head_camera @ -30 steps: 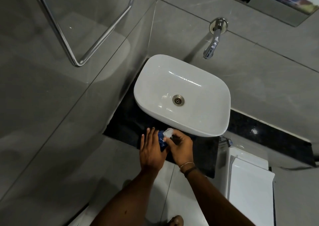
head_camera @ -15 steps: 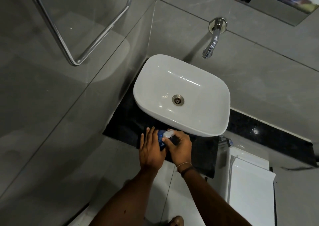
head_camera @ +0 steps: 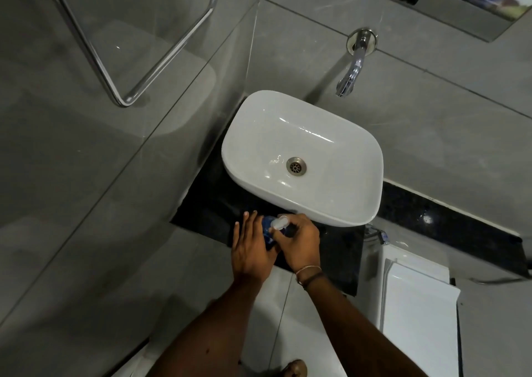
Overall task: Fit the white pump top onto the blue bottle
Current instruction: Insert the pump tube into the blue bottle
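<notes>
1. One blue bottle (head_camera: 268,234) stands on the black table (head_camera: 339,250), just in front of the basin's near rim, mostly hidden between two hands.
2. One white pump top (head_camera: 278,223) sits over the bottle's mouth; whether it is fully seated I cannot tell.
3. The left hand (head_camera: 252,250) lies against the bottle's left side, its grip wrapped around the bottle with the fingers stretched toward the basin.
4. The right hand (head_camera: 299,242) has its grip closed on the pump top; two bands (head_camera: 309,273) circle that wrist.
5. One white basin (head_camera: 302,157) sits on the table, with one drain (head_camera: 296,166) at its centre.
6. One chrome tap (head_camera: 354,62) juts from the wall behind the basin.
</notes>
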`<action>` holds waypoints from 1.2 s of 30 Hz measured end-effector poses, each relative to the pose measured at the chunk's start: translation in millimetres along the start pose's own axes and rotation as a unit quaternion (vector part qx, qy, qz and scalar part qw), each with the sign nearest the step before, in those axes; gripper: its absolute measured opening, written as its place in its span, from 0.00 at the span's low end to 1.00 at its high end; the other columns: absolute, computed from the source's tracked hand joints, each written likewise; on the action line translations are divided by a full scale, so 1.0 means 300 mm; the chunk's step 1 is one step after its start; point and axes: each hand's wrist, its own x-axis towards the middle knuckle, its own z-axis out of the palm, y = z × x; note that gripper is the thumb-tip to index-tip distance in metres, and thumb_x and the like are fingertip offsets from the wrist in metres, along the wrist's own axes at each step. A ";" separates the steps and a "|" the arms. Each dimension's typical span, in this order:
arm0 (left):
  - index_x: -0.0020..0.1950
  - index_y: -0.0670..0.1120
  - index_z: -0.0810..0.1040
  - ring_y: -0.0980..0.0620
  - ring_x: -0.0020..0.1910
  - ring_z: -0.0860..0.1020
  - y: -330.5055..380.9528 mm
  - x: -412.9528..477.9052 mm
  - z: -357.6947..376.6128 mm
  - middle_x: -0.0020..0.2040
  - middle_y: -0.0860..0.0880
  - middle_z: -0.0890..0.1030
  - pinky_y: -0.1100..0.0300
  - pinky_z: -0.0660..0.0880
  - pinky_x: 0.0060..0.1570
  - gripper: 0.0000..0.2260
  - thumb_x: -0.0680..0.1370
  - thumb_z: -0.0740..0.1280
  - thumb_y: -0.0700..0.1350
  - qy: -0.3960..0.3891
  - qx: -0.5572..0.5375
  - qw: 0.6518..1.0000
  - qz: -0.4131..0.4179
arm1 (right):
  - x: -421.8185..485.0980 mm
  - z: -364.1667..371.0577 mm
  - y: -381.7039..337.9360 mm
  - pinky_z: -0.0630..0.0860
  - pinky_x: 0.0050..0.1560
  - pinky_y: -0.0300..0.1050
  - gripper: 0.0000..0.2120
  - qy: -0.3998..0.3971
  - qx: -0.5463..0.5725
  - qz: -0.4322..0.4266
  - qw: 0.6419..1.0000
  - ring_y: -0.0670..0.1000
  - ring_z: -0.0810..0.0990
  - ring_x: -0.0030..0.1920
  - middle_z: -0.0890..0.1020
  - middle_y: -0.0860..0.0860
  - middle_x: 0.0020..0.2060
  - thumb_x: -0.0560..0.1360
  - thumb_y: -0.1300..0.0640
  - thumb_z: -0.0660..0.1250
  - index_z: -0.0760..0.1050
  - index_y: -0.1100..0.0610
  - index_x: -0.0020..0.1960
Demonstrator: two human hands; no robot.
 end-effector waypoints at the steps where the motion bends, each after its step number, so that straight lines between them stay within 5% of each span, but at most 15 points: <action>1: 0.76 0.41 0.65 0.44 0.79 0.59 0.000 0.000 0.000 0.77 0.42 0.68 0.43 0.57 0.78 0.36 0.72 0.75 0.47 0.006 0.002 1.000 0.003 | 0.000 -0.003 0.007 0.86 0.55 0.50 0.13 0.001 0.015 0.015 1.000 0.49 0.86 0.48 0.86 0.50 0.45 0.66 0.59 0.84 0.84 0.56 0.46; 4: 0.75 0.40 0.67 0.43 0.78 0.62 0.001 -0.001 0.004 0.75 0.42 0.71 0.41 0.60 0.77 0.35 0.71 0.74 0.47 0.022 0.009 1.000 0.011 | -0.006 -0.021 0.022 0.85 0.49 0.54 0.23 0.013 0.029 0.023 0.999 0.53 0.86 0.44 0.86 0.51 0.42 0.58 0.49 0.87 0.80 0.55 0.45; 8: 0.75 0.39 0.67 0.44 0.78 0.62 -0.006 -0.002 0.017 0.75 0.42 0.71 0.42 0.59 0.77 0.30 0.75 0.70 0.45 0.038 0.003 0.999 0.008 | -0.021 -0.029 0.034 0.72 0.66 0.32 0.42 -0.056 0.000 -0.026 0.998 0.49 0.75 0.63 0.79 0.48 0.61 0.58 0.50 0.88 0.78 0.50 0.69; 12: 0.74 0.39 0.69 0.43 0.77 0.64 -0.010 0.002 0.018 0.74 0.41 0.73 0.41 0.61 0.76 0.31 0.72 0.71 0.46 0.045 -0.009 0.999 0.012 | -0.017 -0.037 0.039 0.81 0.55 0.58 0.19 0.019 -0.008 0.003 1.000 0.60 0.80 0.53 0.83 0.54 0.46 0.58 0.52 0.88 0.82 0.54 0.41; 17: 0.75 0.40 0.67 0.44 0.78 0.62 -0.011 0.008 0.013 0.75 0.42 0.72 0.42 0.59 0.77 0.34 0.71 0.74 0.46 0.026 -0.002 1.000 0.011 | -0.019 -0.038 0.040 0.77 0.68 0.44 0.26 -0.064 0.019 -0.083 0.994 0.53 0.79 0.62 0.82 0.51 0.57 0.69 0.62 0.81 0.82 0.47 0.64; 20: 0.75 0.40 0.68 0.43 0.78 0.63 -0.012 0.007 0.009 0.74 0.42 0.72 0.41 0.60 0.77 0.35 0.70 0.76 0.46 0.023 0.000 1.000 0.019 | 0.003 -0.017 0.033 0.81 0.63 0.54 0.22 -0.048 0.014 -0.068 0.996 0.51 0.82 0.57 0.83 0.44 0.51 0.71 0.61 0.79 0.80 0.36 0.54; 23: 0.75 0.40 0.68 0.44 0.78 0.62 -0.007 0.014 0.006 0.75 0.42 0.72 0.41 0.59 0.77 0.34 0.71 0.75 0.44 0.021 0.012 1.000 0.019 | -0.003 0.020 0.022 0.83 0.53 0.54 0.09 0.004 -0.015 -0.026 1.000 0.49 0.82 0.50 0.83 0.42 0.45 0.69 0.47 0.78 0.80 0.41 0.47; 27: 0.74 0.40 0.68 0.43 0.78 0.63 0.003 0.027 0.001 0.74 0.41 0.72 0.42 0.59 0.77 0.34 0.71 0.75 0.44 0.016 0.012 1.000 0.014 | 0.010 0.042 0.006 0.83 0.47 0.53 0.11 0.027 -0.072 -0.020 0.997 0.48 0.81 0.45 0.83 0.43 0.41 0.72 0.40 0.71 0.79 0.46 0.46; 31: 0.73 0.41 0.71 0.44 0.77 0.64 -0.002 0.030 0.005 0.73 0.42 0.74 0.41 0.61 0.76 0.34 0.69 0.76 0.46 0.027 -0.003 1.000 0.014 | 0.044 -0.004 0.011 0.81 0.52 0.51 0.07 -0.048 -0.115 -0.113 0.986 0.48 0.80 0.47 0.85 0.49 0.47 0.76 0.50 0.72 0.81 0.52 0.52; 36: 0.74 0.41 0.70 0.43 0.76 0.66 -0.033 0.017 0.016 0.73 0.42 0.74 0.42 0.60 0.76 0.38 0.73 0.71 0.63 0.042 -0.032 0.998 0.032 | 0.150 -0.129 -0.017 0.78 0.60 0.48 0.11 -0.264 -0.151 -0.238 0.922 0.54 0.82 0.56 0.83 0.56 0.56 0.79 0.59 0.72 0.84 0.59 0.61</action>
